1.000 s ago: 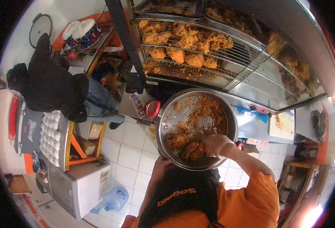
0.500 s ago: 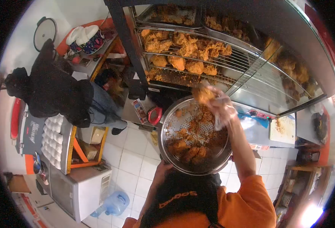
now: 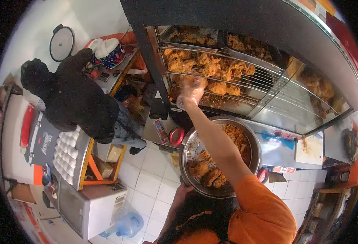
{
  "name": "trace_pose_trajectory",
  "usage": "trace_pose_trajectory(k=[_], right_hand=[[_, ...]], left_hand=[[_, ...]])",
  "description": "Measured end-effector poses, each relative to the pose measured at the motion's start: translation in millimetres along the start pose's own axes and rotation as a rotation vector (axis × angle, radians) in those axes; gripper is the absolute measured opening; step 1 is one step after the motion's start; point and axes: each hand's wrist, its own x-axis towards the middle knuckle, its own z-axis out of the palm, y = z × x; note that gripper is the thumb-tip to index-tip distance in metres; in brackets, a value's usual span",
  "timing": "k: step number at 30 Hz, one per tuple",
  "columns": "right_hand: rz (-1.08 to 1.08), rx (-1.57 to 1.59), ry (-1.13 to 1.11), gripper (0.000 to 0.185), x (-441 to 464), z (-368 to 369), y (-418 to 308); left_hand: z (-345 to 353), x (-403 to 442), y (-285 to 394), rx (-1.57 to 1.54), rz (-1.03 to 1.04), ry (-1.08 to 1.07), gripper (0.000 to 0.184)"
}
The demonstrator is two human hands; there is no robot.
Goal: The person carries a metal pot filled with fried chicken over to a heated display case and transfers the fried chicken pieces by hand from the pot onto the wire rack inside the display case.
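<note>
My right hand [image 3: 192, 94], in a clear plastic glove, reaches into the glass display case at its lower rack, fingers closed around a fried chicken piece [image 3: 195, 82] that they partly cover. Other fried pieces [image 3: 217, 87] lie on the racks beside it. Below my forearm is a perforated metal bowl [image 3: 183, 162] with a red handle on either side, holding several fried pieces [image 3: 212, 177] and crumbs. My left hand [image 3: 183, 191] is at the bowl's lower left edge; its fingers are hidden beneath the rim.
A person in dark clothes [image 3: 81, 93] stands at the left by a counter with egg trays [image 3: 66, 154]. A white appliance [image 3: 101, 207] and a blue water bottle [image 3: 130, 225] stand below. A cutting board [image 3: 310, 149] lies on the right counter.
My right hand took a chicken piece from the bowl, lifted it, and moved it up and left into the display case. The view has shifted slightly.
</note>
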Motion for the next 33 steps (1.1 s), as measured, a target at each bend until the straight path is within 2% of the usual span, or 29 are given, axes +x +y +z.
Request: trace_pose_trajectory(k=[2, 3, 4, 6, 7, 9, 10, 12, 13, 15, 16, 18, 20, 22, 25, 26, 29, 30, 31, 33], right_hand=[[0.234, 0.765, 0.050, 0.032, 9, 32, 14], [0.304, 0.860, 0.079, 0.031, 12, 40, 14], [0.309, 0.615, 0.043, 0.030, 13, 43, 10], [0.287, 0.112, -0.074, 0.028, 20, 38, 7], [0.288, -0.219, -0.129, 0.027, 16, 25, -22], [-0.188, -0.337, -0.286, 0.025, 39, 35, 82], [-0.052, 0.007, -0.335, 0.024, 29, 7, 60], [0.092, 0.224, -0.607, 0.031, -2, -68, -19], [0.102, 0.090, -0.838, 0.039, -22, -115, -65], [0.121, -0.525, -1.113, 0.034, -39, -174, -105], [-0.563, -0.523, -1.229, 0.031, -37, -206, -74], [-0.376, -0.931, -1.772, 0.042, -61, -248, -81], [-0.043, -1.167, -1.773, 0.060, -101, -284, -71], [-0.135, -1.268, -1.714, 0.070, -128, -291, -75], [-0.228, -1.092, -1.501, 0.071, -145, -303, -71], [-0.295, -1.158, -1.486, 0.065, -147, -308, -57], [-0.136, -1.423, -1.611, 0.053, -142, -328, -21], [-0.313, -1.270, -1.601, 0.050, -135, -355, 17], [-0.297, -1.254, -1.629, 0.049, -130, -361, 14], [-0.125, -1.195, -1.664, 0.047, -112, -339, -46]], left_hand=[[2, 1, 1, 0.047, -0.001, 0.008, 0.049], [21, 0, 29, 0.055, -0.288, 0.192, 0.049], [32, -1, 45, 0.063, -0.579, 0.374, 0.048], [23, -4, 31, -0.026, -0.550, 0.352, 0.046], [27, 3, 44, -0.070, -0.532, 0.347, 0.045], [50, 16, 90, 0.230, -0.649, 0.347, 0.043], [50, 15, 88, 0.189, -0.625, 0.354, 0.044], [46, 11, 79, 0.013, -0.560, 0.377, 0.048], [43, 9, 75, 0.028, -0.562, 0.372, 0.048], [43, 12, 78, 0.064, -0.571, 0.358, 0.048], [38, 7, 68, -0.012, -0.572, 0.359, 0.047], [22, -2, 40, -0.152, -0.565, 0.353, 0.045], [21, -1, 41, -0.115, -0.574, 0.345, 0.045], [22, 2, 45, -0.082, -0.591, 0.331, 0.046], [24, 4, 52, -0.047, -0.595, 0.320, 0.049], [24, 2, 51, -0.043, -0.577, 0.326, 0.050], [22, 1, 54, 0.007, -0.574, 0.298, 0.053], [22, 3, 55, 0.026, -0.579, 0.282, 0.054], [24, 4, 58, 0.023, -0.594, 0.290, 0.055], [28, 7, 63, 0.016, -0.616, 0.318, 0.056]])
